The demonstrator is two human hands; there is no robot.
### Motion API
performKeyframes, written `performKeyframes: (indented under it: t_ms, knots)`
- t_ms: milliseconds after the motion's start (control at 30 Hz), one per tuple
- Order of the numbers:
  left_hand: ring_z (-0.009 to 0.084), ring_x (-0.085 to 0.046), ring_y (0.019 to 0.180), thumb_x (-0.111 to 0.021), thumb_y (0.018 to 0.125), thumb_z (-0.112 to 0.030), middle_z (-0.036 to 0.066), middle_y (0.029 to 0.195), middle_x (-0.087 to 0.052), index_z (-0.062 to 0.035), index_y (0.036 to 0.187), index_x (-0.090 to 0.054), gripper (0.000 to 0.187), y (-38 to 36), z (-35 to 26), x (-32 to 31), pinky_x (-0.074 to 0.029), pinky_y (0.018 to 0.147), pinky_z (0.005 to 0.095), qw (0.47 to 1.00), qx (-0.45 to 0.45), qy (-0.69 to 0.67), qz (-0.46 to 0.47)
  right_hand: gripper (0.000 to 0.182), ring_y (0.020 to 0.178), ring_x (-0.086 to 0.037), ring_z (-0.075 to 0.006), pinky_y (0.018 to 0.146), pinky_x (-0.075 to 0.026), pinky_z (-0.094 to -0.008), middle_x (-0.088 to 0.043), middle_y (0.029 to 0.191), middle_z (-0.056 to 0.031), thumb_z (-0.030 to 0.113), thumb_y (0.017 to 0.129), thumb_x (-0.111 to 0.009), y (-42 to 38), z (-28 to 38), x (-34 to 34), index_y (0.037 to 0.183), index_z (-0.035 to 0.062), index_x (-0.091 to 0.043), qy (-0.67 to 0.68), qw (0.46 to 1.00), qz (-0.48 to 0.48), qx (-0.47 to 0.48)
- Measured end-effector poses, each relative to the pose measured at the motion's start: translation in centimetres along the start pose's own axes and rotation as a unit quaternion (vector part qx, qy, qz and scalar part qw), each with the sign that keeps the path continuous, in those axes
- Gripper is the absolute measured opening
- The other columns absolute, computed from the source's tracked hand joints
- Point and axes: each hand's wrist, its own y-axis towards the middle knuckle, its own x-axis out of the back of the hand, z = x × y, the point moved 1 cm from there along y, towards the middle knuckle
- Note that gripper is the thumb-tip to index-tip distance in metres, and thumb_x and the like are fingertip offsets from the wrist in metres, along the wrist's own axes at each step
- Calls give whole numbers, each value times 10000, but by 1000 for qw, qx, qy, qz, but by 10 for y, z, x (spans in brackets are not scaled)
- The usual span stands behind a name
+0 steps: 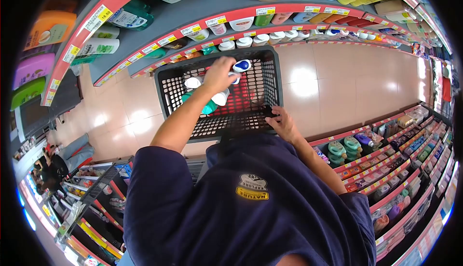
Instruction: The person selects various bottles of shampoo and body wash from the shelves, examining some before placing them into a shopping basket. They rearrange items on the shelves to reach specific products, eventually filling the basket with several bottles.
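My left hand (219, 77) reaches into a black shopping basket (276, 80) in front of me. Its fingers are closed at a white-and-blue bottle (242, 65), and the hand partly covers what lies beneath it. Close to that hand in the basket are a white container (193, 82), another white one (221, 97) and a green bottle (210, 107). At the basket's near right corner, my right hand (284, 124) has its fingers bent around the rim. Red shows through the slotted bottom of the basket.
Curved shelves (193, 13) of bottles with price tags stand ahead and to the left. On the right, a low display rack (386, 160) holds packages and green bottles (352, 145). Tiled floor (337, 75) lies between them. Another person (50, 167) is at far left.
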Motion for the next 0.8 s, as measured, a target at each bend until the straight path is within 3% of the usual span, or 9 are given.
performKeyframes:
  t_ms: [100, 200, 333, 433, 567, 600, 700, 733, 800]
  knots:
    - [344, -566, 1156, -800, 784, -237, 116, 1219, -563, -92, 1261, -529, 567, -22, 19, -37, -477, 982, 457, 983, 24, 108, 144, 579, 914, -707, -281, 773, -574, -370, -615, 1177, -277, 267, 891, -740, 1, 1, 1, 1303, -48, -485, -10, 1000, 7, -7]
    - [336, -587, 1136, -785, 798, -217, 121, 1196, -572, -102, 1267, -529, 546, -26, 34, -58, -497, 960, 465, 965, 45, 184, 181, 583, 917, -708, -282, 784, -570, -372, -616, 1187, -274, 280, 890, -739, 0, 8, 3, 1303, -46, -487, -26, 1000, 11, -12]
    - [340, -630, 1069, -738, 843, -191, 138, 1199, -581, -110, 1247, -535, 459, -18, 44, -71, -531, 902, 465, 972, 53, 155, 167, 590, 915, -709, -282, 799, -565, -374, -619, 1197, -266, 291, 887, -739, -3, 14, 4, 1305, -42, -489, -39, 999, 9, -17]
    - [328, -620, 1109, -728, 855, -210, 137, 1256, -570, -106, 1244, -532, 448, -16, 38, -58, -530, 908, 461, 978, 62, 106, 170, 592, 911, -707, -283, 804, -565, -375, -621, 1197, -264, 292, 884, -740, -6, 13, 5, 1307, -37, -490, -38, 999, 7, -17]
    - [367, -645, 1052, -745, 839, -291, 152, 1109, -677, -86, 1204, -562, 456, -11, 15, -11, -515, 875, 475, 979, 88, 24, 181, 598, 903, -702, -284, 810, -566, -381, -623, 1194, -261, 294, 875, -748, -7, 4, 0, 1310, -30, -495, -18, 1000, 3, -20]
    - [338, -675, 996, -784, 810, -305, 159, 1017, -702, -90, 1132, -612, 424, -12, 14, -4, -525, 849, 432, 986, 91, -31, 139, 603, 907, -700, -284, 811, -566, -384, -623, 1194, -260, 294, 871, -752, -5, 5, -1, 1311, -29, -495, -19, 1000, 3, -22]
    - [291, -689, 911, -791, 816, -295, 152, 990, -708, -85, 1089, -645, 375, -12, 3, 29, -529, 819, 393, 978, 111, -127, 123, 625, 944, -689, -287, 826, -564, -393, -621, 1197, -257, 293, 857, -767, 2, 7, -2, 1319, -25, -491, -22, 1000, -1, -19]
    - [208, -675, 901, -792, 823, -274, 118, 973, -699, -60, 1057, -655, 345, -11, 0, 38, -520, 807, 352, 978, 101, -146, 112, 639, 974, -682, -289, 839, -560, -394, -618, 1203, -258, 291, 850, -774, 6, 7, -3, 1325, -23, -487, -22, 1000, -5, -11]
    - [182, -664, 899, -781, 837, -263, 98, 969, -688, -45, 1056, -650, 336, -10, -4, 53, -518, 805, 346, 970, 118, -179, 116, 674, 1034, -663, -292, 868, -552, -397, -611, 1215, -259, 290, 838, -788, 15, 12, -4, 1343, -26, -472, -20, 1000, -18, 9]
